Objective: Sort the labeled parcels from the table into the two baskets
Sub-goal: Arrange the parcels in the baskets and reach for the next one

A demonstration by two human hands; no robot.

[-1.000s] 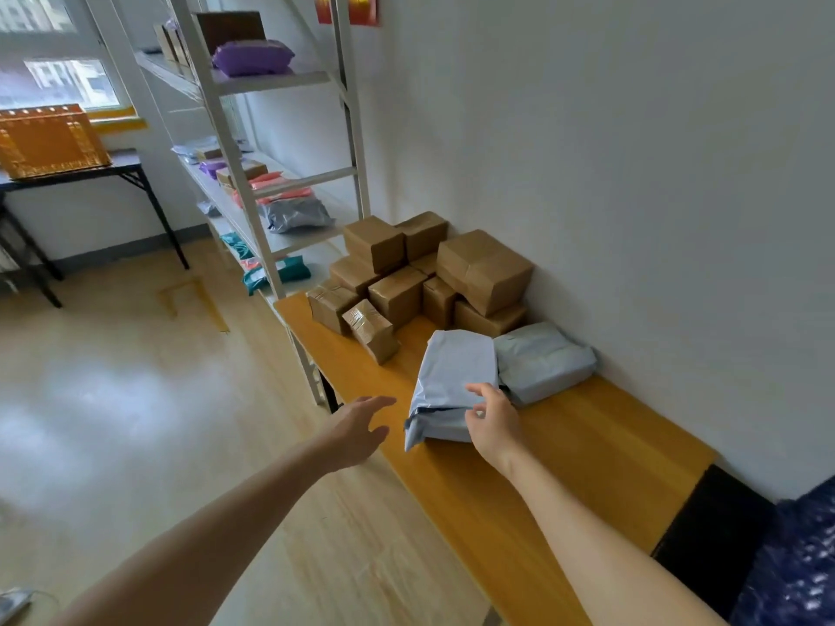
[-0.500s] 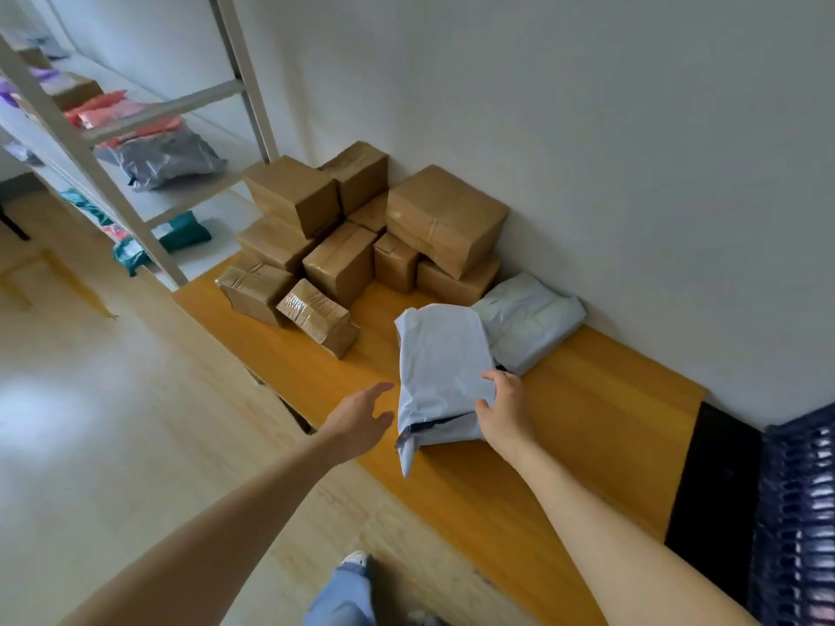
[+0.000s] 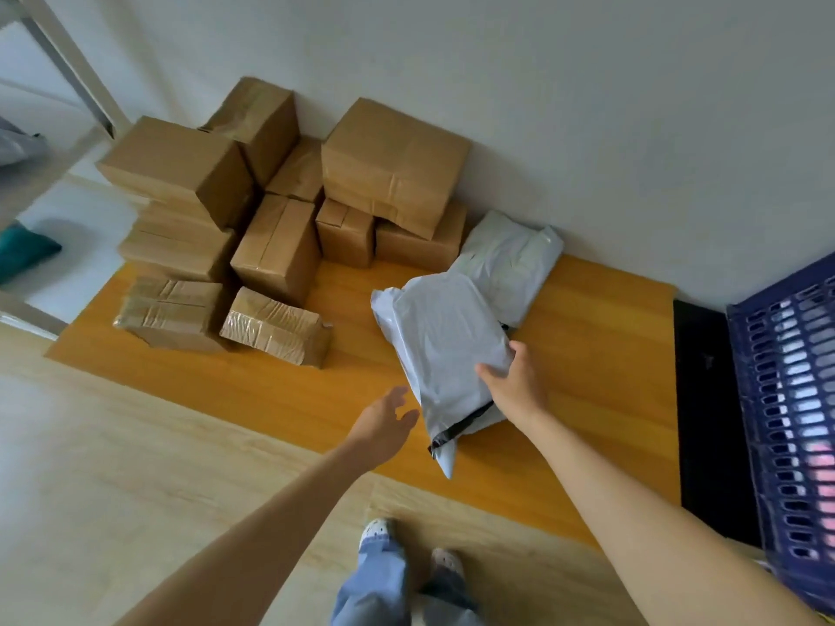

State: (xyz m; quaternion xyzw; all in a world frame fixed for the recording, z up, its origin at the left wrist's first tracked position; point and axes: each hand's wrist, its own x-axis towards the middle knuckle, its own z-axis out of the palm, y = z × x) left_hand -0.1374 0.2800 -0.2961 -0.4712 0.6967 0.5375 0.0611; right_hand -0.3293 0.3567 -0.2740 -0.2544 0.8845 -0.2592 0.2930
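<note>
A grey poly-mailer parcel (image 3: 445,350) lies on the orange wooden table (image 3: 596,354), its near end tilted toward me. My right hand (image 3: 515,386) grips its right edge, thumb on top. My left hand (image 3: 384,426) hovers open just left of the parcel's near end, not touching it. A second, paler grey mailer (image 3: 506,264) lies behind, partly under the first. A pile of brown cardboard boxes (image 3: 280,210) fills the table's far left against the wall. A dark blue slatted basket (image 3: 795,422) stands at the right edge; no label is visible.
A black surface (image 3: 709,408) lies between the table and the basket. A metal shelf unit (image 3: 58,101) with bagged parcels stands at the far left. My legs and shoes (image 3: 397,562) are on the light wood floor below the table's front edge.
The view has tilted down and right, bringing the blue basket into sight. My right hand has drawn the grey parcel nearer and tilted it; my left hand has closed in beside it.
</note>
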